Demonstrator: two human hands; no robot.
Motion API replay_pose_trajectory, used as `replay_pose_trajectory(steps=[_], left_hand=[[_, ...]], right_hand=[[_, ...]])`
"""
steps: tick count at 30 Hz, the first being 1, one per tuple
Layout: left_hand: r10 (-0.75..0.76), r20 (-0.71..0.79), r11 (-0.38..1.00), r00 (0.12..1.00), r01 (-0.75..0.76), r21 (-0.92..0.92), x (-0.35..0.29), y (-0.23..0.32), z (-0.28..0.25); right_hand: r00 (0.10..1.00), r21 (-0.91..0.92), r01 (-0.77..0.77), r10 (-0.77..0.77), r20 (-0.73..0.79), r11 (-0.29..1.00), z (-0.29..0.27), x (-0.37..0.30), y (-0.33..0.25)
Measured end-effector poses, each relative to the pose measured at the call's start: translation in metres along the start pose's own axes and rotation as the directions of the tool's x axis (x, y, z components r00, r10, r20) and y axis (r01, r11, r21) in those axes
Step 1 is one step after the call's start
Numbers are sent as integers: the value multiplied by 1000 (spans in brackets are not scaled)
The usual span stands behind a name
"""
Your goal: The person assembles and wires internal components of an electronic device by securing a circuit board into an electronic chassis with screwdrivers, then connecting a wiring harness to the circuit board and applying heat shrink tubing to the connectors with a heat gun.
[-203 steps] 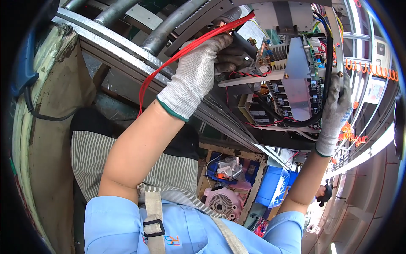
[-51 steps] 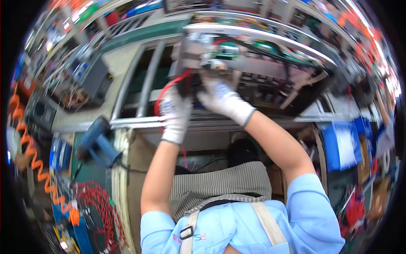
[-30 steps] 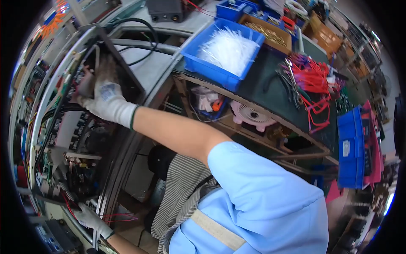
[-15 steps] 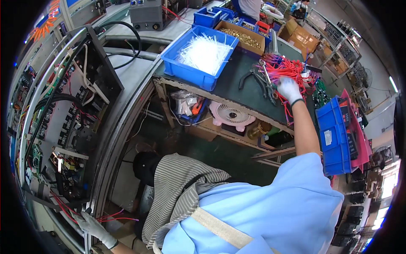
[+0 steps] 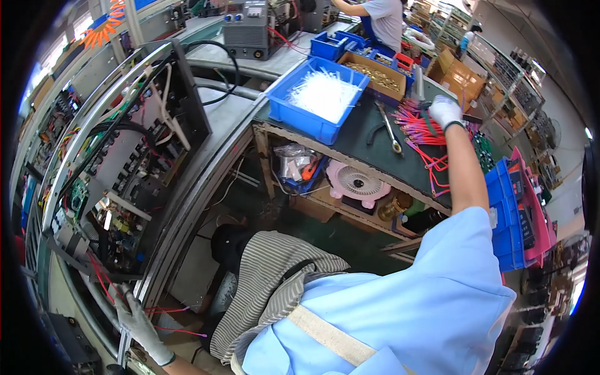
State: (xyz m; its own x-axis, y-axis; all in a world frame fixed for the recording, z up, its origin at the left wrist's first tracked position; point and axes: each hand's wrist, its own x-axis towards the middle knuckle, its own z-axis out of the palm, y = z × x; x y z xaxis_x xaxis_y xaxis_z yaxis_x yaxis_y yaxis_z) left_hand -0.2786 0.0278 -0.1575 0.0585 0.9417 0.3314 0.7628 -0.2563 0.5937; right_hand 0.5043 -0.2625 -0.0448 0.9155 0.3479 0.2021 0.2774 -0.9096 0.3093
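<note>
At the lower left my left hand (image 5: 139, 325), in a pale glove, is closed around a few red wires (image 5: 164, 310). Their pink-tipped ends stick out to the right, and their other part runs up to the open electronics chassis (image 5: 125, 162). My right hand (image 5: 445, 112), gloved too, is stretched over the far end of the dark green bench, above a pile of red wires (image 5: 419, 125). Its fingers are closed on a dark-handled hand tool (image 5: 427, 117), blurred by motion. A silver wrench (image 5: 389, 128) and another dark-handled tool (image 5: 373, 134) lie left of the wires.
A blue bin (image 5: 300, 120) of white plastic strips stands on the bench (image 5: 350, 134), beside a cardboard box (image 5: 378, 82) of brass-coloured parts. A pink fan (image 5: 357, 182) sits on the shelf below. Blue crates (image 5: 507, 219) stand at the right. Another person (image 5: 381, 25) works beyond.
My right hand has risen away from the tools, and one dark-handled tool has left its place beside the wrench. My left hand stays at the red wires. The view has shifted slightly.
</note>
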Motion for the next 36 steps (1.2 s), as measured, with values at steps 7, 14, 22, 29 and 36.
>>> replay_pose_trajectory(steps=[7, 14, 22, 29, 36], left_hand=[[37, -307, 930, 951, -145, -338, -60, 167, 37], [-88, 280, 404, 956, 291, -867, -86, 222, 92], [-247, -234, 673, 940, -7, -739, -51, 167, 65], [-471, -88, 744, 878, 342, -574, -18, 70, 92], [-505, -115, 759, 855, 376, -532, -14, 114, 21]], right_hand=[[800, 777, 517, -525, -291, 359, -54, -98, -61], [84, 946, 43, -942, -324, -322, -69, -327, -265], [-326, 745, -660, -930, -168, 96, -66, -367, -317], [-53, 785, -593, -963, -264, -182, -57, -360, -337], [-74, 843, -516, -973, -221, -152, -69, -359, -360]])
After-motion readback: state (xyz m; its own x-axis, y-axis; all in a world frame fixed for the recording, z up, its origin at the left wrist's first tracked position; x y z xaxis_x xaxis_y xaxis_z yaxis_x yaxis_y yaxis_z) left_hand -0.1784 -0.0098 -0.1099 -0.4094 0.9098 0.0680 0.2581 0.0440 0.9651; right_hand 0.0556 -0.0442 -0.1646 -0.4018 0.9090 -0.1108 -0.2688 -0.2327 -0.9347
